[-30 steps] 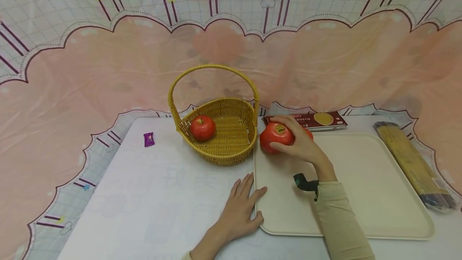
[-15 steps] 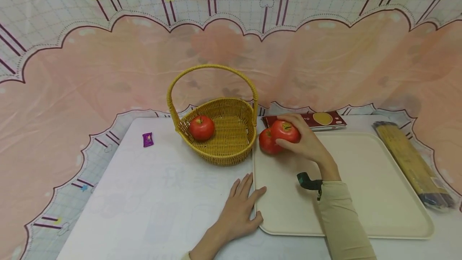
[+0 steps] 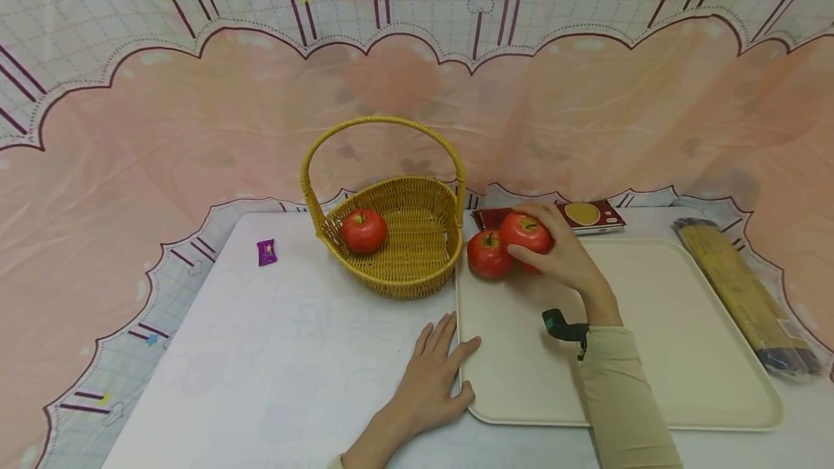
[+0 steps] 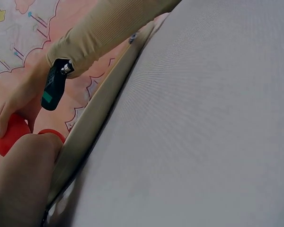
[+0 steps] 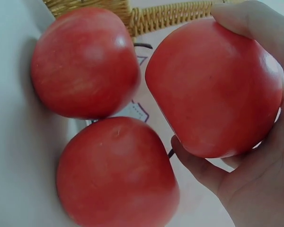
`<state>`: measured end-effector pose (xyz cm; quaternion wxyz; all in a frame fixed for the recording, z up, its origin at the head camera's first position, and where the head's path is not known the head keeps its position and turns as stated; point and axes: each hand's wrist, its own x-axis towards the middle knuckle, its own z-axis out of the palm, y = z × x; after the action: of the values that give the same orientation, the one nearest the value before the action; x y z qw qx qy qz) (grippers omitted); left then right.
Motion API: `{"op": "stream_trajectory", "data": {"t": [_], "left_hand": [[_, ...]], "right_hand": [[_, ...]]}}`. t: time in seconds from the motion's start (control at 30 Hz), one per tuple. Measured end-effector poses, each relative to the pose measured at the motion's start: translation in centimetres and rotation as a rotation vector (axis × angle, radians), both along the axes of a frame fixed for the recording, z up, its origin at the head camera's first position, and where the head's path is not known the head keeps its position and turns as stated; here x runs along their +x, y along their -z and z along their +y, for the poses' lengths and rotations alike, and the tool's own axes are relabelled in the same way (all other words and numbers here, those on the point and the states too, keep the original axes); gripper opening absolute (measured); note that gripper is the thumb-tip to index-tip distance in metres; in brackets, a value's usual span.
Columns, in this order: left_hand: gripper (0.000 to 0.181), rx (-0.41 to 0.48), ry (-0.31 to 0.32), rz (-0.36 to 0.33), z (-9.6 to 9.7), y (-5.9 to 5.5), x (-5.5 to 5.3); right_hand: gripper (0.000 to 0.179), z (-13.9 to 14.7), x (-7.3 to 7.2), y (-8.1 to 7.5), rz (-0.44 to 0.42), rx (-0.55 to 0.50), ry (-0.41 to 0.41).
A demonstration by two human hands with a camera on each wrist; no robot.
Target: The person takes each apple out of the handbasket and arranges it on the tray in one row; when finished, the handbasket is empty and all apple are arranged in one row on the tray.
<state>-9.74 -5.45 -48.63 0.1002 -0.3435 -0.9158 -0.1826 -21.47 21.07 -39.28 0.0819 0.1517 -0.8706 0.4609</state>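
My right hand grips a red apple from above, thumb on the near side, and holds it over the back left corner of a cream tray. Two more apples sit on the tray below: one on the left, the other mostly hidden under the held one. The right wrist view shows the held apple clear of the lower apple and another apple. With fingers spread, my left hand rests on the white table, its thumb and forefinger touching the tray's left rim.
A yellow wicker basket with a tall handle stands left of the tray and holds one apple. Behind the tray lies a dark red box. A long plastic-wrapped bundle lies along the right. A small purple packet is on the left.
The right hand has moved a little to the right and away from the left tray apple with its own apple, uncovering that tray apple. The left hand has stayed in place.
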Motion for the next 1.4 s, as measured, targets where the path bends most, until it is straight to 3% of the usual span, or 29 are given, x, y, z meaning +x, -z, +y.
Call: {"op": "stream_trajectory", "data": {"t": [1.4], "left_hand": [[0.057,-0.004,-0.003,-0.034,0.1,-0.1,-0.1]], "right_hand": [[0.06,3.3,0.2,0.1,-0.012,-0.047,0.165]]}}
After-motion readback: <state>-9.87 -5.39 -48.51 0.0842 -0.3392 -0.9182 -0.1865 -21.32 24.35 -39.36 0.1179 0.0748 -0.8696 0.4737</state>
